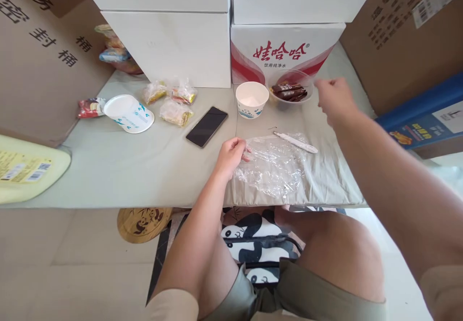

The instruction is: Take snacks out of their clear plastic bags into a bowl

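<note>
My left hand (233,156) pinches the left edge of a clear plastic bag (277,171) lying crumpled on the covered table. My right hand (336,100) is raised beside the rim of a clear plastic bowl (307,97), its fingers curled closed. What it holds, if anything, is hidden. Brown-wrapped snack packets (288,91) lie inside the bowl. Left of the bowl stands a white paper cup (252,100). Across the top of the bag lies a slim white-handled tool (295,142), with a short dark thread (269,128) near its tip.
A black phone (207,127), small bagged snacks (175,113), a tipped paper tub (130,114) and a red packet (91,108) lie to the left. White boxes (173,46) wall off the back, and cartons (401,36) flank both sides. A yellow-green container (32,169) sits far left.
</note>
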Demonstrator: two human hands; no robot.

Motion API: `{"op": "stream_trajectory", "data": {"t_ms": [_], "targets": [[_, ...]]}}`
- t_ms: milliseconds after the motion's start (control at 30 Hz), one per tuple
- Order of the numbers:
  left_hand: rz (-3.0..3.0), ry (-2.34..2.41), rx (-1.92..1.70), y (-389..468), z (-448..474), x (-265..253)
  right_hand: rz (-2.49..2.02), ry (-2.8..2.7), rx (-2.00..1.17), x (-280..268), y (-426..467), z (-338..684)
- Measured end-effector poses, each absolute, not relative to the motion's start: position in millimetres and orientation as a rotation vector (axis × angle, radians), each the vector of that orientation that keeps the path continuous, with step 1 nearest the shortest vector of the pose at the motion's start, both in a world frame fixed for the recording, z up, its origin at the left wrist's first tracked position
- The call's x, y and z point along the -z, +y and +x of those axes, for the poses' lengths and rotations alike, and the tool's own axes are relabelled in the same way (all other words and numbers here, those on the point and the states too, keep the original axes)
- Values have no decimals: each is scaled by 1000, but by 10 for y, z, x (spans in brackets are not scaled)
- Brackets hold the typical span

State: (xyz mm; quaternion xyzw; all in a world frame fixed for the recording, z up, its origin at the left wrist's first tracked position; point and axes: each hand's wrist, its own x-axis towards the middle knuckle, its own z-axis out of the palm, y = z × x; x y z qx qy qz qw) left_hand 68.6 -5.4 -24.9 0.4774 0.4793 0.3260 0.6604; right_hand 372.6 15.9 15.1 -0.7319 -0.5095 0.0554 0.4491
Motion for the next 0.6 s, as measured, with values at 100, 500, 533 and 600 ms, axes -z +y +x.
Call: {"op": "stream_trajectory", "data": {"t_ms": [100, 500, 533, 600], "targets": [[1113, 1078, -730, -42, 674, 277, -1889, -1073, -199, 42, -469, 3195], [1696, 1165, -662, 117, 228, 474, -1763, -1951, -349, 650, -1173, 2629], [1761, 1166, -654, 127, 197, 477, -1764, -1969, -361, 647, -1165, 2646], [1808, 1193, -720, 156, 171, 485, -1752, -2010, -392, 624, -1166, 2660]]}}
